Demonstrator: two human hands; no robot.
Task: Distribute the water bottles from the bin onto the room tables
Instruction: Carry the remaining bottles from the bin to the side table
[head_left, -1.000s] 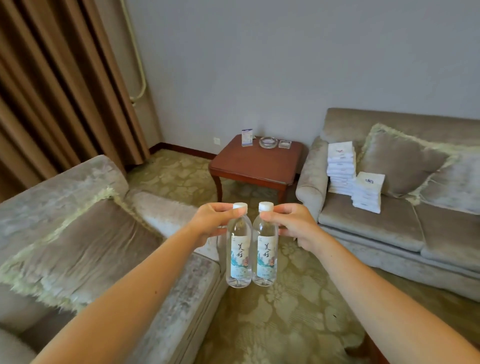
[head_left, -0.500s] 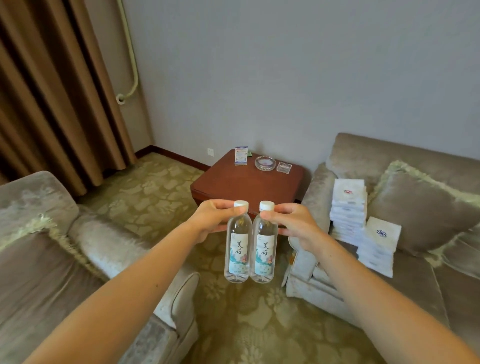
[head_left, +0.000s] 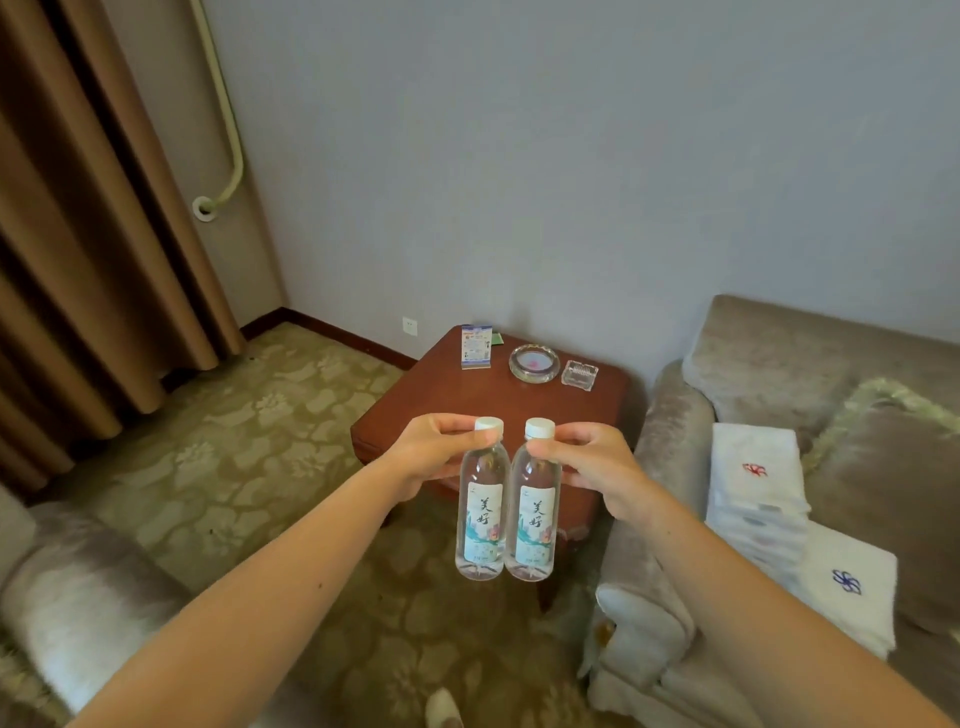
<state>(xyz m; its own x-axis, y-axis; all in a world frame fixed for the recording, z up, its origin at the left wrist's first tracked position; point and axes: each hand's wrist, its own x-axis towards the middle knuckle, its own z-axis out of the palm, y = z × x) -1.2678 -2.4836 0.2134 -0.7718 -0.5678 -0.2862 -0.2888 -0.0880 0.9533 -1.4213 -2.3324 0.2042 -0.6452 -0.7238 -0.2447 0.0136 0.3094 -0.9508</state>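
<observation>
- Water bottle on the left (head_left: 480, 512) and water bottle on the right (head_left: 535, 514) hang upright in the air, side by side and touching, seen against the near edge of the wooden side table (head_left: 457, 405).
- Left hand (head_left: 434, 457) pinches its bottle's neck just under the white cap; right hand (head_left: 592, 465) does likewise.
- Card stand (head_left: 476, 347), round glass ashtray (head_left: 534, 364) and small glass dish (head_left: 579, 374) sit along the table's far side.
- Folded white towels (head_left: 753, 467) lie stacked on the sofa (head_left: 779, 353) at right.

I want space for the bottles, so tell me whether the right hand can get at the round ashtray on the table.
Probably not yet: the right hand pinches a bottle by its neck. The way looks free: only bare table lies before the round ashtray.
</observation>
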